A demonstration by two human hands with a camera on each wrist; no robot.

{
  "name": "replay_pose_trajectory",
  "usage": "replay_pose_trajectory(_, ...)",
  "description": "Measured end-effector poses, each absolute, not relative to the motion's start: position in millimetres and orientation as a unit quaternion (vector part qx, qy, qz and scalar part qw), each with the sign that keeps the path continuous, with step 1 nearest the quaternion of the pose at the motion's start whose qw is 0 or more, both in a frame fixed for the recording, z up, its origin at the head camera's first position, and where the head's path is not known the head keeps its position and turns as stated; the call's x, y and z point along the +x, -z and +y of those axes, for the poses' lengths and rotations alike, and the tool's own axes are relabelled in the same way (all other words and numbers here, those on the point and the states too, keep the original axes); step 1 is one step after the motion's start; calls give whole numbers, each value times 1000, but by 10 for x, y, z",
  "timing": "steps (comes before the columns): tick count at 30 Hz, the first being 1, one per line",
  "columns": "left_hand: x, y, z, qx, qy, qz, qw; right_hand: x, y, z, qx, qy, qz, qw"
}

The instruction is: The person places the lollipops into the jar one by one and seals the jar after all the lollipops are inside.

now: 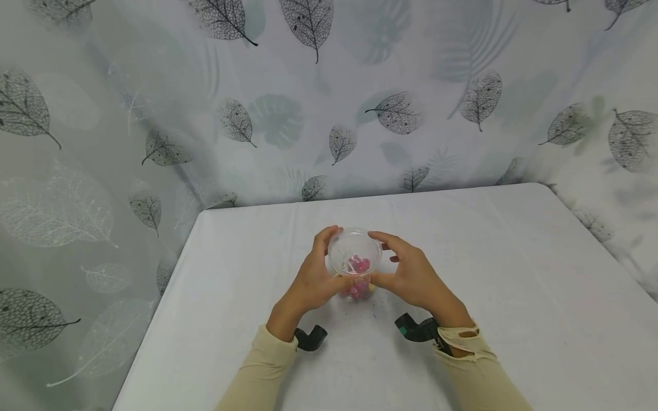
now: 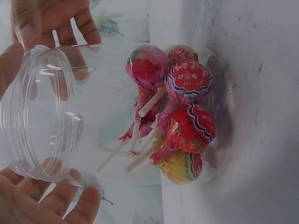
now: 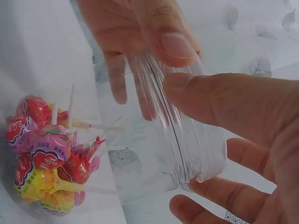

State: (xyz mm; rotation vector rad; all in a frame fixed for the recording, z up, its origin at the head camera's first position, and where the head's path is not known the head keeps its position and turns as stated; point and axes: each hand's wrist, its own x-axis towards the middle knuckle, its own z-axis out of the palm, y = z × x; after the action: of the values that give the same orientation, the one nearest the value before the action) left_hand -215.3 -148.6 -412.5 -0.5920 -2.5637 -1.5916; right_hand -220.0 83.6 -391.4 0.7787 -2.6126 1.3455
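A clear plastic jar (image 2: pixel 100 105) stands upright on the table, with several wrapped lollipops (image 2: pixel 190 128) in its lower part. Its clear round lid (image 1: pixel 354 246) sits at the mouth; whether it is fully seated I cannot tell. My left hand (image 1: pixel 315 279) grips the lid's left side, thumb at the near edge and fingers around the far side. On the opposite side my right hand (image 1: pixel 415 277) holds the lid the same way. The thumbs lie close together in the right wrist view. Red, pink and yellow lollipop wrappers (image 3: pixel 49 144) show through the jar wall.
A white cloth covers the table (image 1: pixel 514 274). Behind it and at the sides hangs a leaf-patterned curtain (image 1: pixel 288 165). Dark wrist-camera mounts (image 1: pixel 417 329) stick out beneath both wrists, above the tabletop.
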Motion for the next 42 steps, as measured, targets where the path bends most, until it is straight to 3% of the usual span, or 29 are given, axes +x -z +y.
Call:
replay_pose_trajectory(21,-2194,4129,-1526,-190,494,-848,18,-2239,3908,819,265,-419,-868,43)
replay_pose_trajectory(29,-2234,4154,-1570,-209,507,-836,13,-2373,3762,770,329,-368,-870,-7)
replay_pose_trajectory(36,-2259,4305,-1575,-175,520,-835,-31,-2513,3640,710,357,-323,-874,-70)
replay_pose_trajectory(42,-2284,4372,-1559,-175,540,-822,-43,-2565,3582,675,379,-323,-865,-63)
